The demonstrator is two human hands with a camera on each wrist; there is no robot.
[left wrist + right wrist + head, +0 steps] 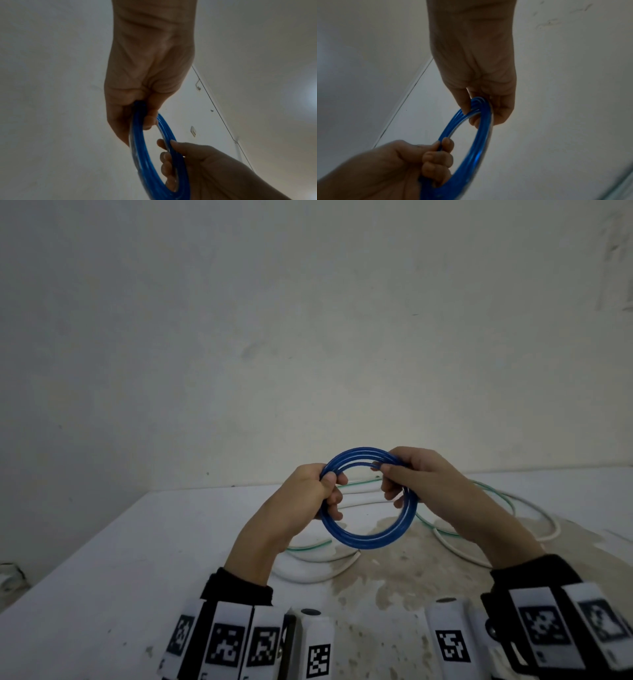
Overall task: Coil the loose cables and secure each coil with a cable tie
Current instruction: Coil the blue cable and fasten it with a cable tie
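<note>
A blue cable wound into a round coil [368, 539] of several loops is held upright above the white table [102, 577]. My left hand [322, 487] grips the coil's left side, fingers curled through the ring. My right hand [397, 477] grips its upper right side, thumb on top and fingers inside the ring. In the left wrist view the blue coil [139, 148] runs from my left hand [144, 108] down to my right hand [171, 155]. The right wrist view has the blue coil [481, 142] between my right hand [481, 108] and my left hand [436, 159]. No cable tie is visible.
Loose white cables [315, 573] and a thin green-tinted cable [308, 547] lie tangled on the table under and behind my hands, with more white cable loops [544, 529] to the right. A bare wall [308, 337] stands close behind. The table's left edge falls away at the lower left.
</note>
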